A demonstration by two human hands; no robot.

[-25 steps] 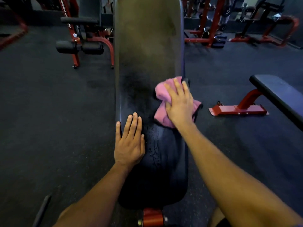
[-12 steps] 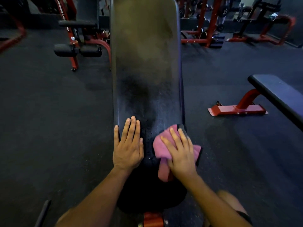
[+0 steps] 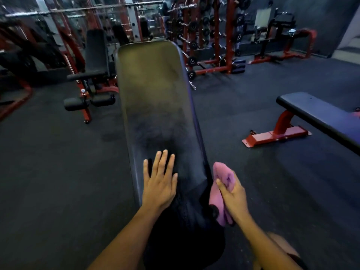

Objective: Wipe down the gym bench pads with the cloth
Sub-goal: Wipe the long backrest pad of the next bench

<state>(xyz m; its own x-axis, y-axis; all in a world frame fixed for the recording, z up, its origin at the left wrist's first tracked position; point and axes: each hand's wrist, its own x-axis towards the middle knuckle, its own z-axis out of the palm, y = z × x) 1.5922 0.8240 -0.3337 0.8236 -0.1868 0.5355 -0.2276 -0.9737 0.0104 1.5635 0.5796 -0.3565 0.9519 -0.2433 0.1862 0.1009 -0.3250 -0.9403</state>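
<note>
A long black bench pad (image 3: 155, 98) runs away from me up the middle of the view, dull and hazy higher up, darker and damp near my hands. My left hand (image 3: 158, 184) lies flat on the pad's lower left part, fingers straight and spread. My right hand (image 3: 232, 197) grips a bunched pink cloth (image 3: 221, 184) just off the pad's right edge, beside the side of the bench. The cloth hangs down below my fingers. The nearest end of the pad is in deep shadow.
A second flat bench (image 3: 319, 115) on a red foot (image 3: 276, 134) stands to the right. An adjustable bench with roller pads (image 3: 91, 82) is at the left rear. Red weight racks (image 3: 206, 36) line the back. Dark rubber floor (image 3: 58, 172) lies on both sides.
My right hand has drawn the cloth down the pad's right side and off its edge, closing its fingers round it. My left hand stayed flat. The view has tilted up.
</note>
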